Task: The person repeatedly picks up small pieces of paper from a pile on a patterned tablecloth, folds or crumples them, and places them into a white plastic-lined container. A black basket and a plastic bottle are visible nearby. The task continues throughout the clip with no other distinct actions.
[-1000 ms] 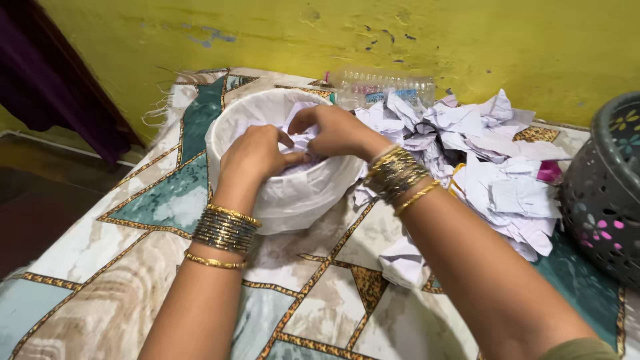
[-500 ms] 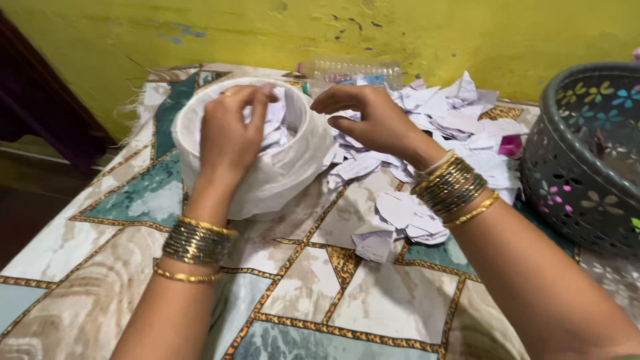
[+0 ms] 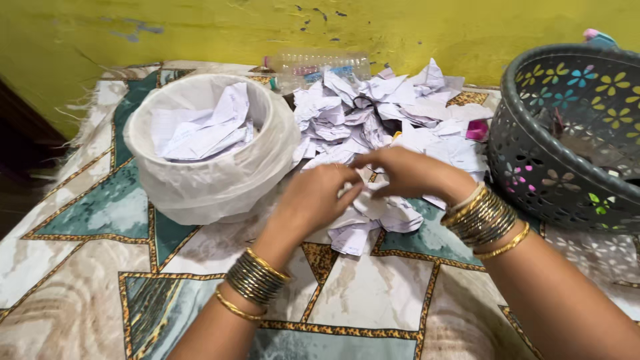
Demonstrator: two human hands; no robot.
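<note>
White paper scraps [image 3: 373, 217] sit under both hands: left hand [image 3: 317, 197] & right hand [image 3: 407, 175] curled, closing on a clump. Looks like the gathering step. Next calls for a firm pinch, then a lift left to the lined tub [image 3: 207, 187] beyond the left hand.

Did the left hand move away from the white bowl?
Yes. The left hand left the white bowl and moved rightward onto the paper scraps beside it.
</note>
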